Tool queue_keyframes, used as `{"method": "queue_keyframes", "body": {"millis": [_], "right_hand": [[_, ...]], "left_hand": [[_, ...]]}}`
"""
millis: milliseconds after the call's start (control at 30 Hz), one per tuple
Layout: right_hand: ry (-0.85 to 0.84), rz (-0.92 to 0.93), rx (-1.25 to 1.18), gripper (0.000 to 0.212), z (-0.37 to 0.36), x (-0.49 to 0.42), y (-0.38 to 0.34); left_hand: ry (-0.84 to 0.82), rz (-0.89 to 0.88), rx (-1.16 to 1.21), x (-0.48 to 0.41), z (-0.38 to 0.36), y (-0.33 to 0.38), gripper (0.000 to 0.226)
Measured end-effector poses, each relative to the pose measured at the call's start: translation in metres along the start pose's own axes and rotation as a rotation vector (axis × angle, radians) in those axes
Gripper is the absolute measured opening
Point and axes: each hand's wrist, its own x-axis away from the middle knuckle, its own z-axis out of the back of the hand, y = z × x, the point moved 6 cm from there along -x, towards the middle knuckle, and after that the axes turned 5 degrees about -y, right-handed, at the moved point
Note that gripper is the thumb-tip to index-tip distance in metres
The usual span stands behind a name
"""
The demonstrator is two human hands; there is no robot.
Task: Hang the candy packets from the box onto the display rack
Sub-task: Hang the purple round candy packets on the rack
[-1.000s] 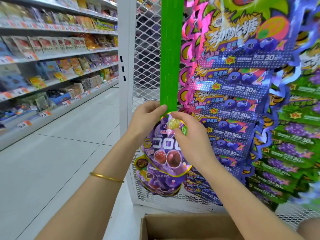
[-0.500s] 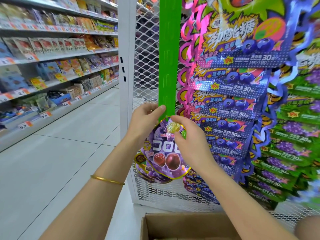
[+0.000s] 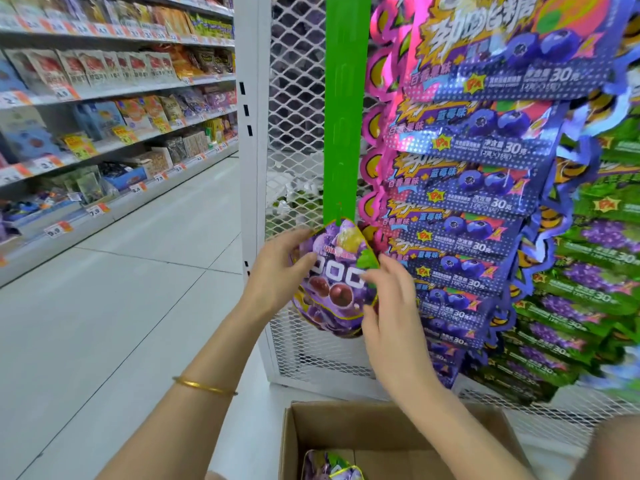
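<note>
Glossy printed plastic film of the candy packet (image 3: pixel 332 271) is catching light against the smooth green plastic strip (image 3: pixel 344 116); white-painted metal mesh (image 3: pixel 298 98) is showing matt — likewise the brown cardboard box (image 3: pixel 381 431); the metal bangle (image 3: pixel 204 386) is gleaming.

Left hand (image 3: pixel 277 271), right hand (image 3: pixel 391 306): pinching grips.

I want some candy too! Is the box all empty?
No, at least one purple candy packet lies inside the cardboard box.
</note>
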Motion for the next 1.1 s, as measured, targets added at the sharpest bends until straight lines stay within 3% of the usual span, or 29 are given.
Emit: {"method": "queue_keyframes", "body": {"millis": [67, 133, 200, 300, 367, 633, 767, 900, 933, 1000, 1100], "right_hand": [[0.049, 0.01, -0.037, 0.041, -0.011, 0.034, 0.012], [-0.011, -0.039, -0.096, 0.042, -0.035, 0.062, 0.04], [-0.137, -0.19, -0.133, 0.044, -0.072, 0.087, 0.084], [-0.407, -0.509, -0.116, 0.043, -0.141, 0.137, 0.155], [-0.61, -0.669, -0.093, 0.044, -0.188, 0.175, 0.197], [-0.994, -0.984, 0.059, 0.033, -0.266, 0.27, 0.256], [-0.976, -1.196, 0.071, 0.034, -0.268, 0.305, 0.268], [-0.955, -1.229, 0.006, 0.021, -0.256, 0.309, 0.256], [-0.917, -1.23, -0.091, 0.026, -0.255, 0.308, 0.253], [-0.827, -1.15, -0.304, 0.039, -0.251, 0.293, 0.242], [-0.771, -0.945, -0.466, 0.026, -0.221, 0.242, 0.219]], "left_hand": [[0.095, 0.027, -0.079, 0.019, -0.003, -0.013, 0.06], [0.158, 0.144, -0.071, 0.049, -0.011, -0.034, 0.059], [0.056, 0.225, -0.084, 0.076, -0.033, -0.053, 0.053], [-0.251, 0.221, -0.148, 0.099, -0.066, -0.067, 0.051], [-0.354, 0.212, -0.175, 0.107, -0.076, -0.075, 0.05], [-0.457, 0.264, -0.221, 0.12, -0.08, -0.101, 0.045], [-0.464, 0.279, -0.169, 0.115, -0.086, -0.101, 0.045], [-0.46, 0.295, -0.148, 0.113, -0.09, -0.102, 0.043], [-0.466, 0.308, -0.141, 0.114, -0.09, -0.103, 0.043], [-0.492, 0.318, -0.148, 0.115, -0.094, -0.106, 0.043], [-0.623, 0.328, -0.21, 0.122, -0.106, -0.112, 0.043]]}}
